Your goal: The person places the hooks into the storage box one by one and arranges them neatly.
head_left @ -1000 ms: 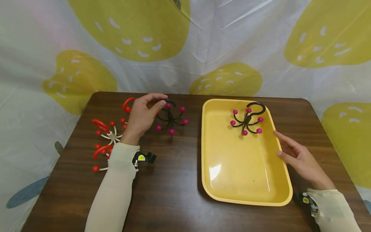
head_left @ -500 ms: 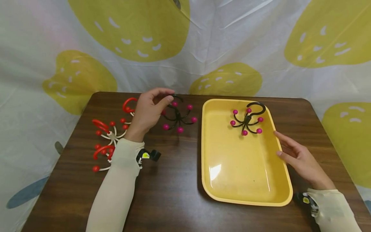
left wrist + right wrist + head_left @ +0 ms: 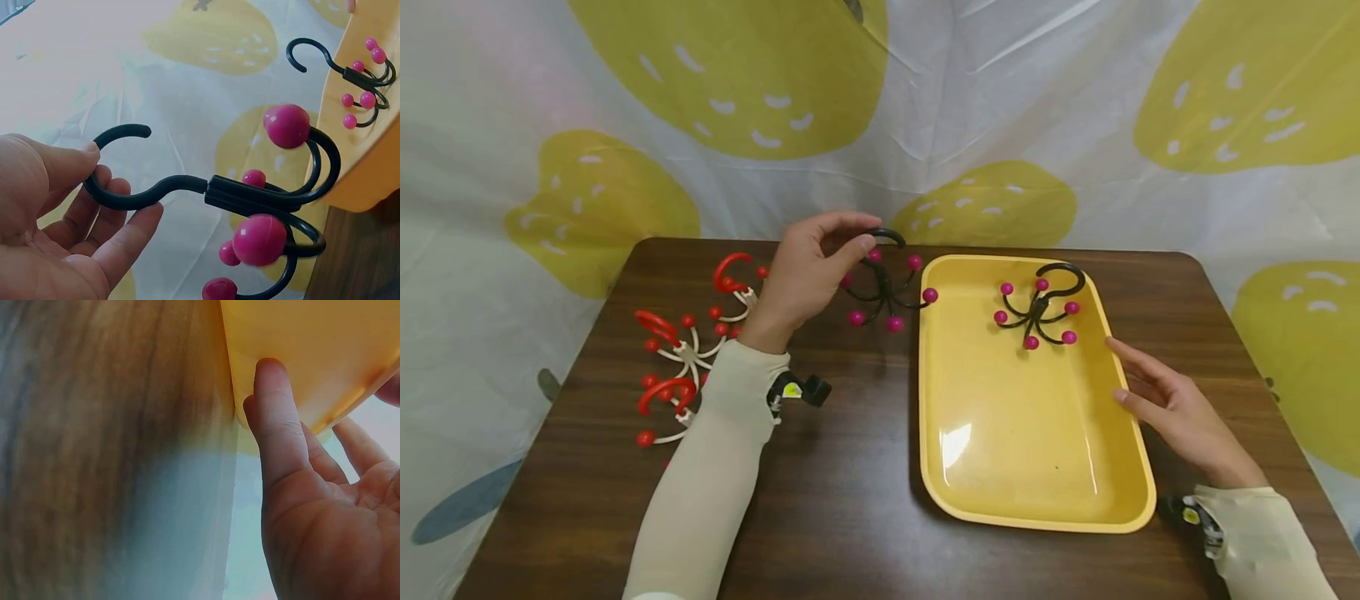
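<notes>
My left hand pinches the curved top of a black multi-arm hanging hook, its several arms tipped with pink balls. The hook hangs just left of the yellow tray, one ball close to the rim in the head view. A matching black hook lies inside the tray at the far right. My right hand holds the tray's right rim, thumb on the edge and fingers against the outer wall.
White hanging hooks with red tops and red balls lie at the left of the brown table, partly hidden by my left arm. A cloth printed with yellow fruit hangs behind the table.
My left hand has moved right and slightly up with the black hook, bringing it toward the tray. My right hand and the tray stay in place.
</notes>
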{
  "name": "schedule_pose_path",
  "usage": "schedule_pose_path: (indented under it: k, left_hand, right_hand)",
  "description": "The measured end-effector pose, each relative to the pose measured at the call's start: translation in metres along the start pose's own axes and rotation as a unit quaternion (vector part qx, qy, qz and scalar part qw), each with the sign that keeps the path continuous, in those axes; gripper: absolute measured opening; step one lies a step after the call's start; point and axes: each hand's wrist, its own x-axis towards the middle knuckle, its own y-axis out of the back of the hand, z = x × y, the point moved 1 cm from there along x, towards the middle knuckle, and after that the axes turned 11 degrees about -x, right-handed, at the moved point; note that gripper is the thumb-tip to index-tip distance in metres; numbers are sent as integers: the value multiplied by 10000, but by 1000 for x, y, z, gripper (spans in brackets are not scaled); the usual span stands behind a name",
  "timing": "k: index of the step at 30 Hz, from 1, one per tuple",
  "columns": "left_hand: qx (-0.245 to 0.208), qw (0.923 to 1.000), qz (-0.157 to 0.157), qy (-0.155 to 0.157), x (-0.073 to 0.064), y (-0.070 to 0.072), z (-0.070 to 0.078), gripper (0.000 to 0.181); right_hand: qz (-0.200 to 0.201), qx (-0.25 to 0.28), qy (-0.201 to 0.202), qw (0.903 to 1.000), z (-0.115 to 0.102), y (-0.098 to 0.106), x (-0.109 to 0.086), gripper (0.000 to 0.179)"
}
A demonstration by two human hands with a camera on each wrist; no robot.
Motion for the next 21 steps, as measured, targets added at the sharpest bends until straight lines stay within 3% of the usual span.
schedule_pose_path:
  k: [12,21]
  left_hand:
    - [-204,9994,-292,9,15,-15,6,27]
    - [-598,9970,-471,-170,25,-35,-1,25]
  right_hand:
    - [-23,-67,-108,9999,-2,-1,3,64]
    - [-95,-167,-30,9998,0,-2,3,65]
